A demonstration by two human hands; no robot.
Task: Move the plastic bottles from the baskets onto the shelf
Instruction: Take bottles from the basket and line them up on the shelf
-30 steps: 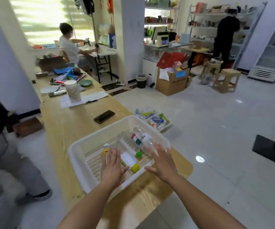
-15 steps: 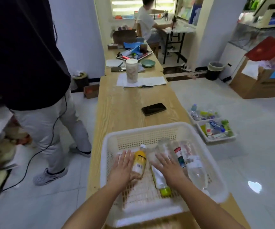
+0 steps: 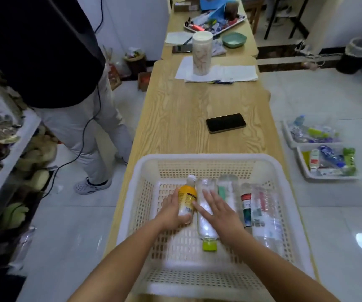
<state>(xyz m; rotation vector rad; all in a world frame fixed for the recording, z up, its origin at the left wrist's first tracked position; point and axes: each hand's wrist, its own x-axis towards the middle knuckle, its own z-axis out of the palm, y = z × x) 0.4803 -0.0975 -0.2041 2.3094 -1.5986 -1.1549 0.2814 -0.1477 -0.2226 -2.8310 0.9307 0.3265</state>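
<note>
1. My left hand [image 3: 171, 211] now wraps the orange juice bottle [image 3: 187, 198], fingers clamped round it. Half a second ago it lay alongside.
2. My right hand [image 3: 219, 209] rests on the green-capped clear bottle [image 3: 203, 226], fingers straight and apart.
3. Both bottles lie in the white basket [image 3: 197, 158] on the desk [image 3: 186, 110], so I judge lifting comes next.

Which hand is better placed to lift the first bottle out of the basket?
Left: the left hand grips the orange bottle; the right hand only lies flat on the green-capped bottle.

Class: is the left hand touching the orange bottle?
Touching. The head view shows the left hand curled round the orange bottle, thumb across its lower end.
</note>
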